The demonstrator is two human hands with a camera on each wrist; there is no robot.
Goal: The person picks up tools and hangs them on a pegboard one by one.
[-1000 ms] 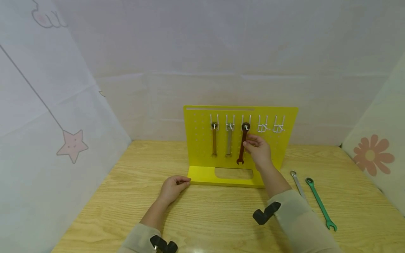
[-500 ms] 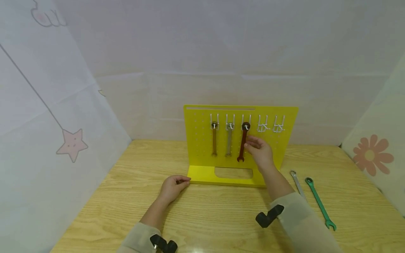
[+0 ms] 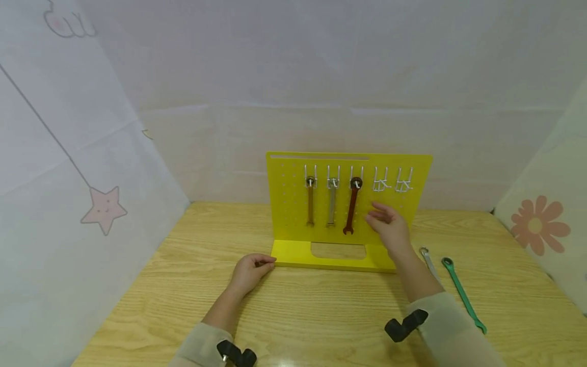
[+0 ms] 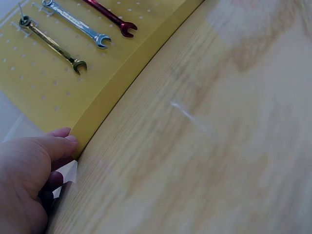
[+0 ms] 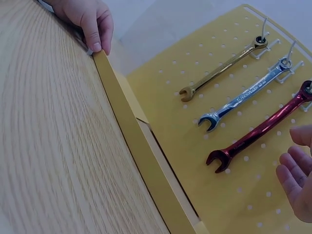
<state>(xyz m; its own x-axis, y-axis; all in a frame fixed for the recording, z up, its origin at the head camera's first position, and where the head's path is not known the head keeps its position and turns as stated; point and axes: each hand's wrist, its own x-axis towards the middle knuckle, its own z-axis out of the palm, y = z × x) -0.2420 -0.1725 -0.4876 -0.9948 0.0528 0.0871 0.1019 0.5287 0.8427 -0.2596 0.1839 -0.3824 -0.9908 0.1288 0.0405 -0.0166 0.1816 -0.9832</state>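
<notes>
A yellow pegboard (image 3: 293,219) stands upright on its flat base. From its hooks hang a gold wrench (image 3: 310,206), a silver wrench (image 3: 331,206) and a red wrench (image 3: 352,210), each by its ring end with the forked end down. My left hand (image 3: 248,273) pinches the front left corner of the base between thumb and fingers, plainest in the left wrist view. Just right of the red wrench, my right hand (image 3: 390,228) is apart from it, fingers extended and holding nothing. In the right wrist view this hand (image 5: 300,173) shows only partly, at the right edge.
Two wire hooks (image 3: 380,181) at the board's right bear nothing. On the wooden table (image 3: 321,316), right of the board, lie a green wrench (image 3: 463,294) and another silver wrench (image 3: 429,264), the latter partly behind my right forearm. Printed cloth hangs behind and at the sides.
My right hand has let go of the red wrench and moved right, away from it. The red wrench stays hanging on its hook. My left hand has kept its place.
</notes>
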